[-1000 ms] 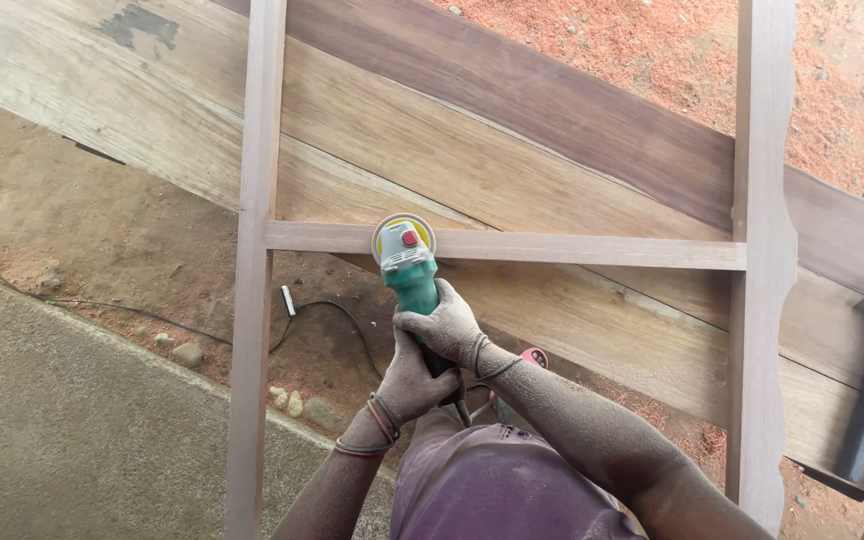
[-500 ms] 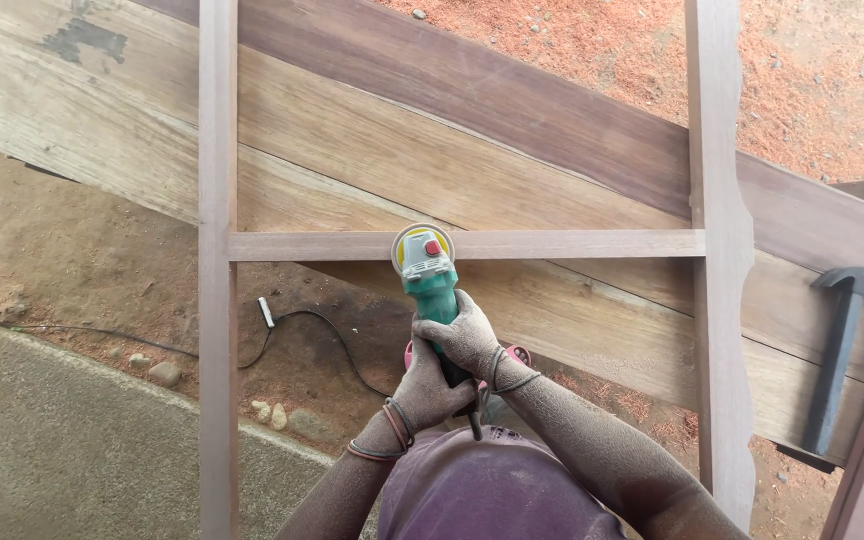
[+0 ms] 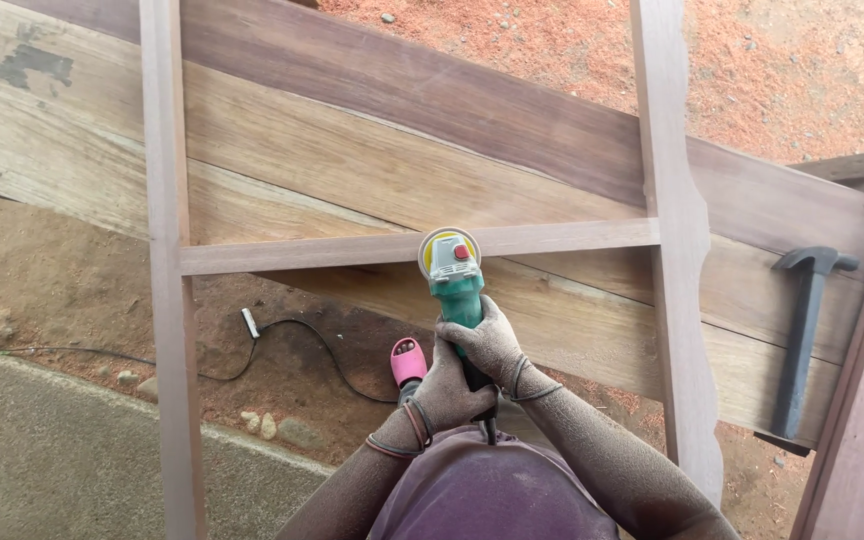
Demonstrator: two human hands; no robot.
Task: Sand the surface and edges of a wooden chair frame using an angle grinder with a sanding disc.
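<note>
Gripping green angle grinder (image 3: 455, 285) tight with both hands, right hand (image 3: 489, 340) forward, left hand (image 3: 449, 388) behind; disc on frame crossbar (image 3: 352, 250).

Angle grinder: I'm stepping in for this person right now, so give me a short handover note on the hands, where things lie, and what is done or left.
Hands: the right hand grips the green angle grinder forward on its body; the left hand grips the rear handle behind it.
Things: the grinder's disc sits on the horizontal crossbar of a wooden frame, which lies over wide planks. A hammer rests on the planks at right. A pink tool and a black cable lie on the dirt below.
Done: how much of the crossbar is sanded cannot be told.
Left: likely the rest of the crossbar and the uprights.
</note>
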